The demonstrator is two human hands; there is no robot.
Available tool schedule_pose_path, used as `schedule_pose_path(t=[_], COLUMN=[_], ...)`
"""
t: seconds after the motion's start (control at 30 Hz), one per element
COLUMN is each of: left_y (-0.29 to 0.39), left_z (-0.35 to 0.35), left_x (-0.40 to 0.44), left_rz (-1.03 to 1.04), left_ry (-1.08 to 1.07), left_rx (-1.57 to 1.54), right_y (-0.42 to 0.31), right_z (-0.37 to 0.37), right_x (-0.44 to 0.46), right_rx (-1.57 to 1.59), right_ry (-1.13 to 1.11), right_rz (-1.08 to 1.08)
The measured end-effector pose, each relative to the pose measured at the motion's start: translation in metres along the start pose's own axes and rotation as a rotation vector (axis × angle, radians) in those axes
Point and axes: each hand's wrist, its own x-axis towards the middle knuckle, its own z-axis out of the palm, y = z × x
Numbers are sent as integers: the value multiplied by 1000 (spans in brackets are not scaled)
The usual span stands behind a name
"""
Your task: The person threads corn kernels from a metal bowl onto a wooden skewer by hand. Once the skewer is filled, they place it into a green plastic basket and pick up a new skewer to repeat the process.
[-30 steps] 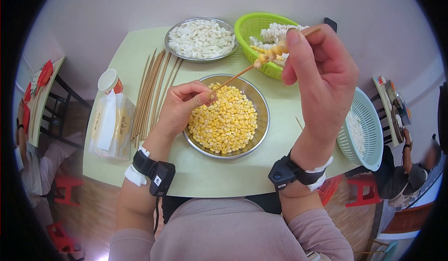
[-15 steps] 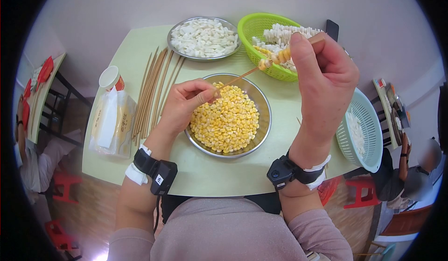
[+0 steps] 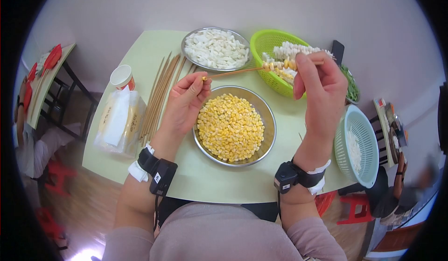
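My right hand [image 3: 322,76] is closed on a wooden skewer [image 3: 238,72] near its right end. Several yellow corn kernels [image 3: 280,66] are threaded on the skewer beside my right fingertips. At the skewer's left tip, my left hand [image 3: 190,95] pinches a single corn kernel [image 3: 204,78] between thumb and finger. Just below both hands stands a steel bowl [image 3: 273,137] full of loose yellow kernels [image 3: 231,128]. Behind my right hand, a green basket [image 3: 261,46] holds loaded skewers with white and yellow pieces.
Bare skewers [image 3: 161,97] lie left of the bowl, by a tissue pack [image 3: 120,123] and paper cup [image 3: 122,77]. A steel plate [image 3: 217,50] of white pieces, a phone [image 3: 338,51], greens [image 3: 351,86] and a pale blue basket [image 3: 357,144] surround the workspace. People sit at both sides.
The view has shifted, so the table things appear lower. My left hand has risen to the skewer's tip with a kernel, and the skewer is nearly level. Greens now show at the right.
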Motion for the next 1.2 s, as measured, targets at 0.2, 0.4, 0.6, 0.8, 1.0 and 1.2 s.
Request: schedule_pose_path(t=[0.2,0.4,0.6,0.8,1.0,1.2], left_y=[5,7,18,25,26,25], left_z=[-9,-14,-10,-21,-27,-31], left_x=[5,8,8,12,15,13], left_rz=[62,40,147,229,243,250], left_ry=[126,183,149,217,314,279], left_rx=[-169,-308,-457,-461,-481,-524], right_y=[-3,1,17,15,6,16], right_z=[-12,-5,9,29,46,57], right_x=[-3,-17,-32,-31,-30,-37], right_rx=[-166,-422,-566,-631,-637,-654], right_ry=[-383,-520,-604,-630,-653,-621], right_rz=[232,193,63,-47,-73,-162])
